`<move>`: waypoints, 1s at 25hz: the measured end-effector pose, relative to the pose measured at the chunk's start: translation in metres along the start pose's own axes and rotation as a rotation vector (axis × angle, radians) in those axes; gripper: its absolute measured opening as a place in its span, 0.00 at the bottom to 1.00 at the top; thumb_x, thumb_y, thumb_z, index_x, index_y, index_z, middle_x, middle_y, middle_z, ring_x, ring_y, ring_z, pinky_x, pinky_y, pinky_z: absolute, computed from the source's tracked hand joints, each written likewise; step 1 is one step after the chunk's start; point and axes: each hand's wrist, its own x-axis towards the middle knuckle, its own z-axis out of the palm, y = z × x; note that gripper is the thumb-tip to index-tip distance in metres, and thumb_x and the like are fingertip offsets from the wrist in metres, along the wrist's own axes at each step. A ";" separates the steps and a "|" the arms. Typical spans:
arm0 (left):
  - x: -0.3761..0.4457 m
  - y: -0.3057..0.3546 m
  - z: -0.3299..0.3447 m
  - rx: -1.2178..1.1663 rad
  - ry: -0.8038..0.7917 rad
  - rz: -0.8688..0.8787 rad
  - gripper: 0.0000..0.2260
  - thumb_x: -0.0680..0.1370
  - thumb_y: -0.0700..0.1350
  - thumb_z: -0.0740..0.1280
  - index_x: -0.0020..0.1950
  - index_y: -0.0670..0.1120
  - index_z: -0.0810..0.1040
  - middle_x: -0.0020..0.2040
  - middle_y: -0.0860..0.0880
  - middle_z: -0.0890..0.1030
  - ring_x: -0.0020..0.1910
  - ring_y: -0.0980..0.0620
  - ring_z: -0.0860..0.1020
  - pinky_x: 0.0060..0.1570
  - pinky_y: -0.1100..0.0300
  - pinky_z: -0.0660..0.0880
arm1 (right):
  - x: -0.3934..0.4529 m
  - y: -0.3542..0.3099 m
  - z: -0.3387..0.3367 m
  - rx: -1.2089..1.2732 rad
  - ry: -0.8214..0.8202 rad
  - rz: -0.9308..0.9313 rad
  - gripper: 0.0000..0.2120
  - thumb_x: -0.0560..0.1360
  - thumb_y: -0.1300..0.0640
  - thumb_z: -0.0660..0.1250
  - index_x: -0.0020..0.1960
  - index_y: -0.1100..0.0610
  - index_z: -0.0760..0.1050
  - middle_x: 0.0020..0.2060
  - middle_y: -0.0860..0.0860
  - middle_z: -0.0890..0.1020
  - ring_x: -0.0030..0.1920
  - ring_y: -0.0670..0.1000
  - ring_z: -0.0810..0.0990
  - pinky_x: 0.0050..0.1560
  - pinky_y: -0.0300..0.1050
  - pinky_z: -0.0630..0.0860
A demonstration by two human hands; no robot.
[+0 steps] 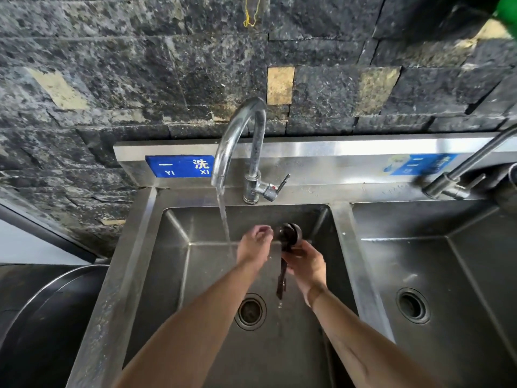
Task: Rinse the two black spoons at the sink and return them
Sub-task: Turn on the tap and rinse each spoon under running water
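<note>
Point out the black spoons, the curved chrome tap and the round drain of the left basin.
black spoons (291, 233), head view, on the bowls.
curved chrome tap (237, 121), head view, on the arch.
round drain (249, 311), head view, on its centre.

Right hand (305, 264) hides the black spoons' (288, 242) middle; their count unclear. Second steel tap (458, 175) blurred, spout cut off. Green object (507, 12) cropped.

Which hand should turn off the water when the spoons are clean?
Probably the left hand: its fingers are empty. The right hand grips the two black plastic spoons, though the silver tap's lever sits rightward.
</note>
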 end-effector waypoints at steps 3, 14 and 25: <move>0.031 0.035 0.008 0.205 0.144 0.226 0.12 0.77 0.48 0.68 0.60 0.48 0.78 0.54 0.47 0.83 0.53 0.48 0.81 0.52 0.60 0.74 | 0.015 -0.008 -0.018 0.038 0.030 -0.023 0.12 0.69 0.59 0.74 0.36 0.41 0.80 0.36 0.45 0.86 0.44 0.50 0.86 0.53 0.58 0.83; 0.098 0.080 0.029 0.600 0.263 0.351 0.16 0.79 0.55 0.61 0.55 0.43 0.76 0.53 0.42 0.80 0.51 0.41 0.80 0.40 0.55 0.70 | 0.041 -0.017 -0.043 0.115 0.013 -0.027 0.10 0.71 0.60 0.74 0.37 0.46 0.79 0.38 0.46 0.86 0.49 0.54 0.86 0.51 0.57 0.84; 0.100 0.087 0.021 0.444 0.351 0.308 0.16 0.79 0.52 0.60 0.46 0.39 0.78 0.47 0.38 0.84 0.48 0.36 0.81 0.40 0.55 0.69 | 0.043 -0.017 -0.041 0.136 -0.007 -0.015 0.07 0.72 0.60 0.73 0.41 0.48 0.80 0.41 0.47 0.86 0.50 0.52 0.85 0.50 0.52 0.84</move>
